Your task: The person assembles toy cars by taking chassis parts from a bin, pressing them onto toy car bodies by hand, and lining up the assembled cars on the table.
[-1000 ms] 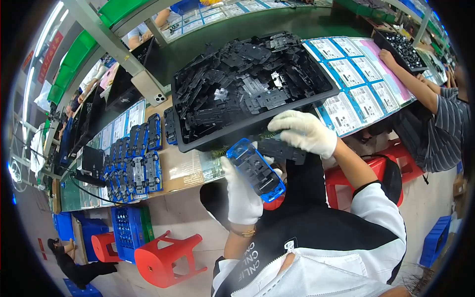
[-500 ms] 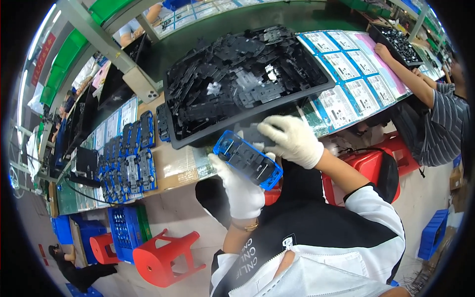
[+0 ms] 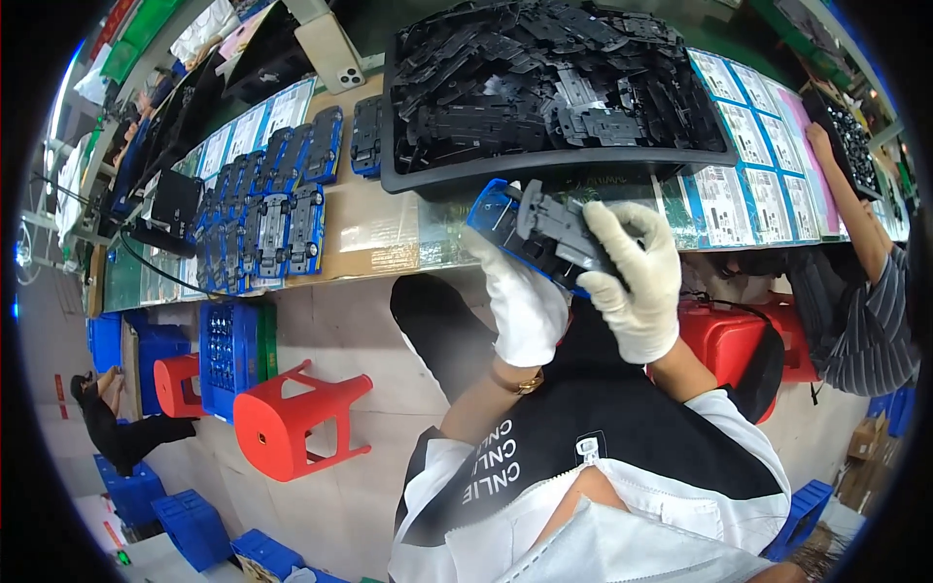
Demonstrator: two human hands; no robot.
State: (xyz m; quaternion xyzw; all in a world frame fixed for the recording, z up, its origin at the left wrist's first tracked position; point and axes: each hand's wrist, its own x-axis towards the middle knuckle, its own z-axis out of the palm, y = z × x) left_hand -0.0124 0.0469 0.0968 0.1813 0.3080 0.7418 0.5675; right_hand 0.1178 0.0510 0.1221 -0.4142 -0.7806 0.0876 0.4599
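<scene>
Gloved in white fabric, the left hand (image 3: 525, 301) grasps a glossy blue car (image 3: 491, 212) from its lower left side, while the right hand (image 3: 637, 277) pinches a matte black plate (image 3: 562, 231) over it, thumb and fingers curled around the near end. Long and flat, with a rounded far end and moulded ridges, the plate slants between the hands and hides much of the car; whether the two touch is unclear. Both sit in front of a black bin (image 3: 564, 167) with a smooth, rounded rim, heaped with a jagged tangle of dark plastic parts (image 3: 544, 87). At left, cars (image 3: 277, 231) with grey and black undersides and blue edges stand in close rows on a table (image 3: 364, 225) topped partly with shiny, tape-covered brown board. Sheets (image 3: 758, 146) under a glossy cover lie right of the bin.
</scene>
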